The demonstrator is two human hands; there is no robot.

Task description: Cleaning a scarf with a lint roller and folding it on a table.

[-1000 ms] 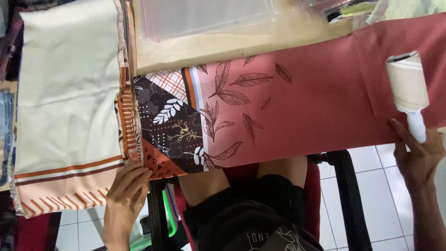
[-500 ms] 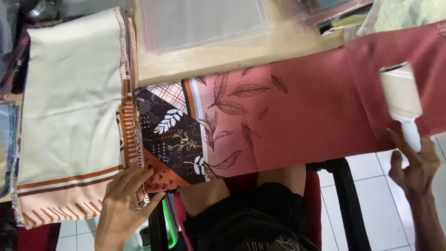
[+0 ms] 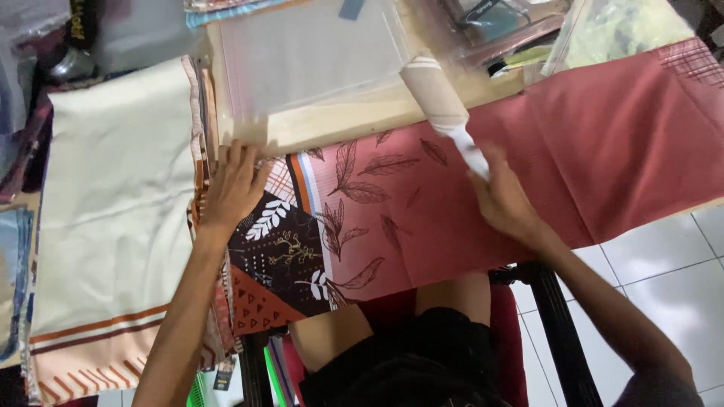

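cream folded cloth [image 3: 113, 211] | clear plastic sleeve [image 3: 309, 60] | white tiled floor [image 3: 664, 264]

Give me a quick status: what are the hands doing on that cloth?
Left hand flat on the patterned red cloth. Right hand gripping a lint roller by its handle, roller head on the cloth's upper edge. Nothing blocking.

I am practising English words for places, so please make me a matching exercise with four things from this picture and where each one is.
Things:
1. left hand
2. right hand
3. cream cloth
4. clear plastic bag

Places or states:
a. lies at the far left of the table
b. holds the white handle of a lint roller
c. rests flat on the edge of the patterned cloth
d. lies above the red cloth, at the top

Pairs: 1-c, 2-b, 3-a, 4-d
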